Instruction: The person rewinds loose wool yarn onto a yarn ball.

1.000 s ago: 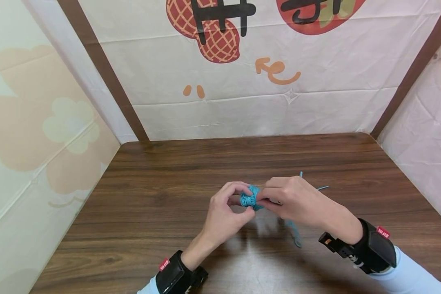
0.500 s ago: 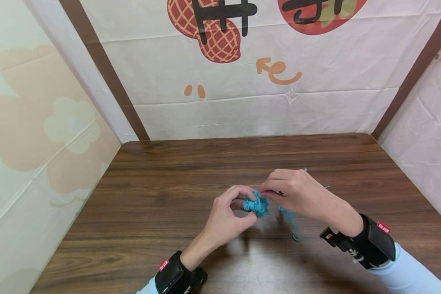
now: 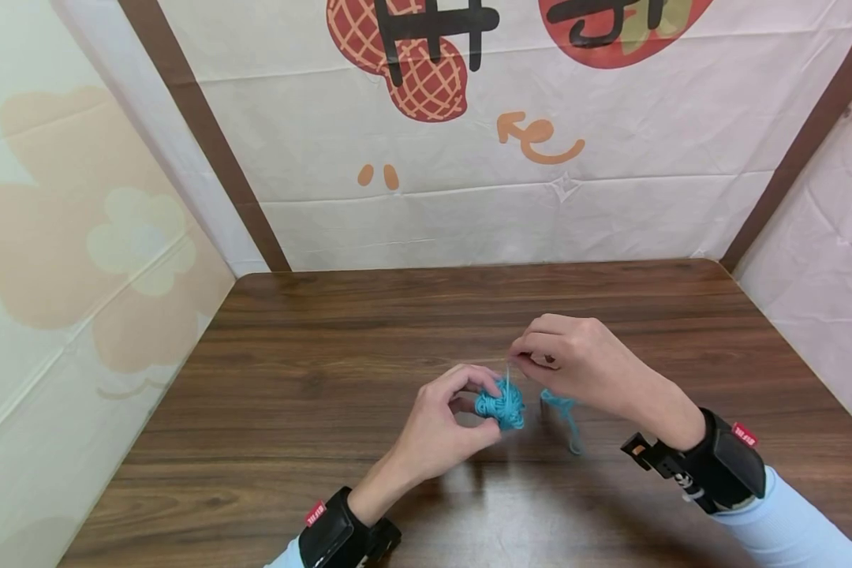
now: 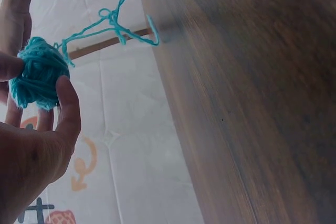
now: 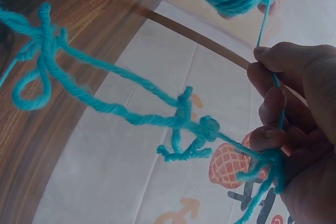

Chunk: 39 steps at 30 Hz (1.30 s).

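Observation:
A small ball of turquoise yarn [image 3: 500,405] is gripped between the thumb and fingers of my left hand [image 3: 443,426], above the table. My right hand [image 3: 575,363] pinches the yarn strand [image 5: 266,17], which runs taut from the ball up to its fingertips. Beneath the right hand hangs a knotted, tangled tail of yarn [image 3: 562,410] with loops and short ends. The right wrist view shows its knots [image 5: 184,121] close up, with the tail passing into the palm. In the left wrist view the ball [image 4: 39,74] sits between thumb and fingertips.
A dark wood-grain table [image 3: 312,331] lies under both hands. Behind it hangs a white printed cloth [image 3: 468,221], with more cloth at the left side [image 3: 64,315] and right side [image 3: 823,252]. Each wrist wears a black strapped camera.
My right hand has moved up and away from the ball, drawing out a taut strand. The ball has turned and shifted slightly right and down with my left hand.

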Available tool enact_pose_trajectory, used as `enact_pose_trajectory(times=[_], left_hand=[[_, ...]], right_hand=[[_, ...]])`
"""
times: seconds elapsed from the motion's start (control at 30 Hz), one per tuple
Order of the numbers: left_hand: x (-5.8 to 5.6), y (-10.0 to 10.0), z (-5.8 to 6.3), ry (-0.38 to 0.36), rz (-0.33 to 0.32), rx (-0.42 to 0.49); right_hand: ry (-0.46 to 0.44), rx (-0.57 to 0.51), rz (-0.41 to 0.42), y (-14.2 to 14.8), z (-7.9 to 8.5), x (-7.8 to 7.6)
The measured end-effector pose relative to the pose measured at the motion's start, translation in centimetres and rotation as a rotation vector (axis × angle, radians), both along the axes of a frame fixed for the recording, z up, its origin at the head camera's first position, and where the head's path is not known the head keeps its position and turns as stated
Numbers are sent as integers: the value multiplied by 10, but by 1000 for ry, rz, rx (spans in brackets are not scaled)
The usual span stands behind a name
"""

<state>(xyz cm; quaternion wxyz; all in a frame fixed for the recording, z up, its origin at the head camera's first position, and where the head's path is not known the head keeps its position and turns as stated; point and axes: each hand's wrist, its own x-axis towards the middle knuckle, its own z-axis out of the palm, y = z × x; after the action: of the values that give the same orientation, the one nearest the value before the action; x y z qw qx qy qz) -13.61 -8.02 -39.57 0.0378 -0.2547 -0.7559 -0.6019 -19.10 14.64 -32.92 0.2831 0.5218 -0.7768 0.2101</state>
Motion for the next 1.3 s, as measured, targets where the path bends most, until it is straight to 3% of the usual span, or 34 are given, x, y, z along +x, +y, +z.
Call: enact_pose_trajectory(times=[0.43, 0.67, 0.8, 1.1, 1.3], left_hand=[[3, 1, -1, -30, -62, -41], [4, 2, 2, -49, -98, -66], [3, 3, 3, -55, -115, -74], [5, 3, 1, -60, -165, -57], [6, -1, 3, -147, -258, 21]], right_hand=[[-17, -29, -22, 3, -1, -10], [-199, -94, -3, 9, 1, -19], [-240, -126, -9, 12, 1, -26], [-276, -141, -89, 19, -3, -35], [-313, -136, -153, 24, -8, -40]])
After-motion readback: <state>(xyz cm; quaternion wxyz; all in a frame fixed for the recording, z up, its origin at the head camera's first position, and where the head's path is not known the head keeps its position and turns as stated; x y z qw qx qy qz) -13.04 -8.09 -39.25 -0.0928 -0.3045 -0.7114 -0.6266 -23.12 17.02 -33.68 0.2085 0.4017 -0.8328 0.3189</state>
